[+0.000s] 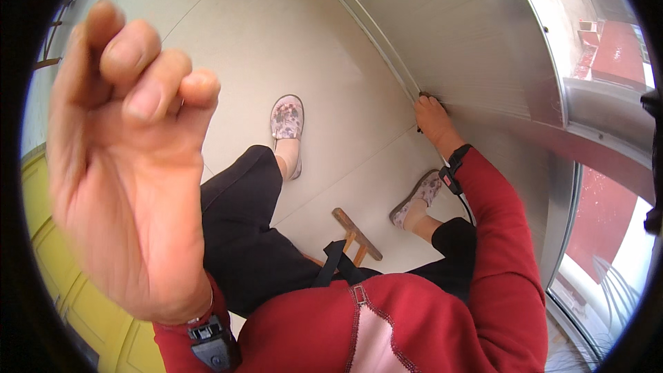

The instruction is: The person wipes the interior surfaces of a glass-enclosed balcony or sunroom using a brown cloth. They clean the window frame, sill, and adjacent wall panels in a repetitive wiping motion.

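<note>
My left hand [138,159] is raised close to the camera at the left, palm in view. Its fingers are loosely bent, and nothing lies in the palm. Further off, my right hand [436,124] reaches down to the foot of a pale door-like panel [469,48]. Those fingers are closed around something small; only dark bits show at their edges, so its kind is hidden. Black devices are strapped on both wrists, the left one [213,345] and the right one [452,176], which has a cable.
Between my legs stands a wooden stool [356,235], partly hidden. Pale tiles cover the floor [228,62]. Yellow cabinet doors [90,304] are at the left, with a wooden rack [55,24] above them. A metal-framed window [601,235] runs along the right.
</note>
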`<action>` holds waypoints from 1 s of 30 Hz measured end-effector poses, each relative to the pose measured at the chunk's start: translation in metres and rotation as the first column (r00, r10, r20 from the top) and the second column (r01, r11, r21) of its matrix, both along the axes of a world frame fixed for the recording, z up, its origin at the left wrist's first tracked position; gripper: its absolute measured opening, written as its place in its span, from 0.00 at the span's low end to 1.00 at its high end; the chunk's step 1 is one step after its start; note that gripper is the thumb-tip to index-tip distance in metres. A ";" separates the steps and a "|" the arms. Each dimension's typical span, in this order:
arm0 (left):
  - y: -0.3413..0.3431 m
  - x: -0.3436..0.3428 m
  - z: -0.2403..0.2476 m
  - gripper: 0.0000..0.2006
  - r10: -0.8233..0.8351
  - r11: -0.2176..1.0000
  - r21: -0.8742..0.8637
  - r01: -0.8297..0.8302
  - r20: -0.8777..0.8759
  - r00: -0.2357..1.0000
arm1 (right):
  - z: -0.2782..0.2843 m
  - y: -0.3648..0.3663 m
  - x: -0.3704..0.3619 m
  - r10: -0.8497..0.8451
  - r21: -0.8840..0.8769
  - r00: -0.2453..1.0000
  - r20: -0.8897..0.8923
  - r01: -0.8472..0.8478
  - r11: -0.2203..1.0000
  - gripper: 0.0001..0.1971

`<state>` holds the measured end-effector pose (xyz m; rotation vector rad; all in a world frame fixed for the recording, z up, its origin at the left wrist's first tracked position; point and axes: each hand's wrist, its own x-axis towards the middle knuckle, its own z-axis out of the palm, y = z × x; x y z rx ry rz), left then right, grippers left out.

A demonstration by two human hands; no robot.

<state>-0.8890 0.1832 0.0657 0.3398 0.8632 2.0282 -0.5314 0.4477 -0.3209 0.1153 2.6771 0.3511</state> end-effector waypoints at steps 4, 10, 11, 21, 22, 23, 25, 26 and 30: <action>0.008 0.008 -0.001 0.13 -0.011 1.000 0.010 0.011 0.011 1.000 | -0.025 -0.006 -0.004 -0.047 -0.105 0.999 -0.008 0.046 0.993 0.08; 0.019 0.022 0.006 0.14 -0.058 0.998 -0.043 0.056 -0.041 0.997 | 0.065 0.028 -0.104 -0.105 -0.114 0.886 -0.452 0.059 0.992 0.06; 0.020 0.025 0.005 0.14 -0.027 0.999 -0.047 0.025 -0.035 0.999 | 0.080 0.040 -0.119 -0.089 -0.094 0.894 -0.440 0.053 0.994 0.06; 0.019 0.035 -0.004 0.12 0.052 0.991 -0.125 -0.049 0.024 0.998 | 0.130 -0.020 -0.042 -0.235 0.081 0.971 -0.038 0.238 0.968 0.11; 0.021 0.036 -0.003 0.12 0.033 0.997 -0.078 -0.030 0.036 0.999 | 0.157 -0.018 -0.041 -0.187 0.099 0.954 -0.235 0.214 0.972 0.10; 0.023 0.037 -0.002 0.12 0.031 0.997 -0.074 -0.027 0.052 0.998 | 0.186 -0.016 -0.040 -0.165 0.137 0.922 -0.351 0.225 0.965 0.10; 0.027 0.042 0.000 0.12 0.037 0.994 -0.105 -0.028 0.082 0.996 | 0.238 -0.012 -0.035 -0.098 0.219 0.834 -0.542 0.253 0.942 0.09; 0.027 0.045 0.001 0.12 0.000 0.999 -0.046 0.003 0.071 0.997 | 0.253 -0.011 -0.034 -0.050 0.266 0.785 -0.618 0.269 0.926 0.08; 0.026 0.059 0.000 0.12 -0.043 0.998 -0.042 0.045 0.042 0.998 | 0.233 -0.017 -0.035 -0.006 0.341 0.877 -0.480 0.193 0.920 0.05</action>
